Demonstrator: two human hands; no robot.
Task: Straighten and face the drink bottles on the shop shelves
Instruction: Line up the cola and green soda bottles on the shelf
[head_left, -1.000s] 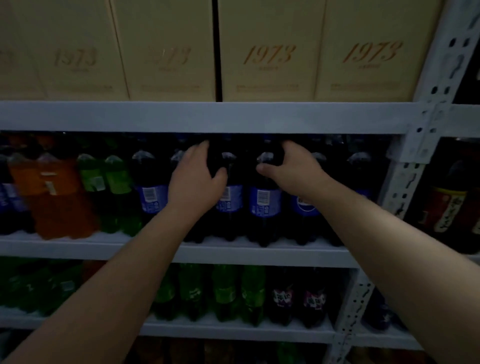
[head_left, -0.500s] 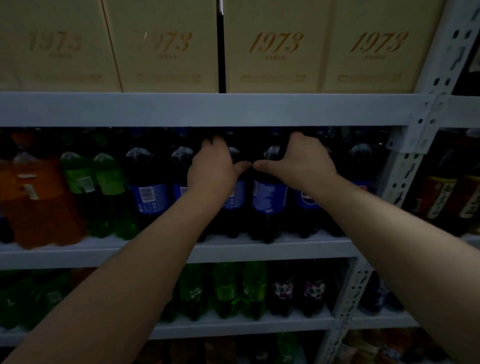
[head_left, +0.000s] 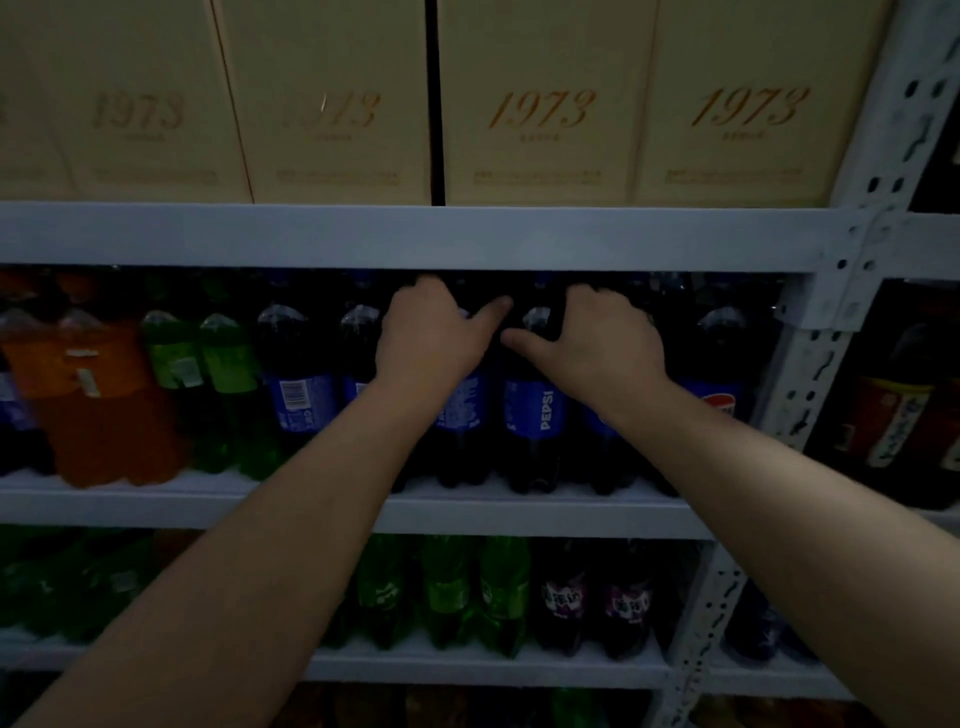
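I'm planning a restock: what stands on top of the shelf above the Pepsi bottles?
Cream boxes marked 1973 stand side by side on that shelf. Anything behind them is covered, and their tops are out of frame.

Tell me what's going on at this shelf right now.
A person is working the middle shelf of a grey metal shelving unit. The left hand grips the top of a dark cola bottle with a blue label, and the right hand grips the neighbouring dark cola bottle whose blue label reads PEPSI. Both bottles stand upright in the row. Orange soda bottles and green soda bottles stand to their left, untouched; cream boxes marked 1973 sit on the shelf above.
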